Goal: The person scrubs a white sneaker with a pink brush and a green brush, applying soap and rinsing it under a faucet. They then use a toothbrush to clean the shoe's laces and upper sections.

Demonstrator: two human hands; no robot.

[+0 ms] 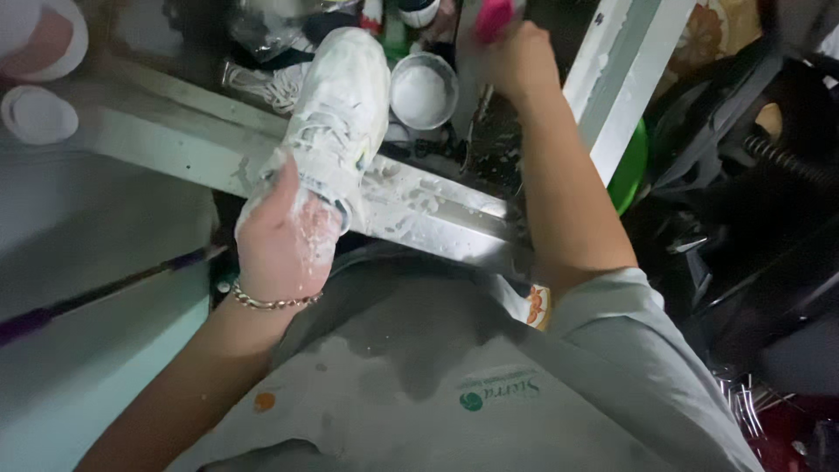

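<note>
The head view looks down into a dim, crowded washing place. A pale metal ledge, smeared with white foam, runs slanting from the left edge of the picture toward the right, and a second pale bar goes up to the top right corner. Behind the ledge the surface is dark and wet.

The left hand is covered with soap foam and wears a thin chain bracelet at the wrist. It is clasped around the heel end of a white sneaker, with the thumb lying on top. The sneaker is tilted, its toe pointing up and away from the person, and its heel part is over the near edge of the ledge. The laces and the upper are wet with foam.

The right hand is near the top of the picture, well beyond the ledge, and it is clenched around a pink handle. What kind of tool this handle belongs to cannot be seen, because the picture is blurred there.

Between the sneaker and the right hand stands a small round metal bowl with white content inside, just beside the toe of the sneaker. A green object shows to the right of the second bar. At the top left corner lie round white lids. The person wears a grey shirt with wet spots.
</note>
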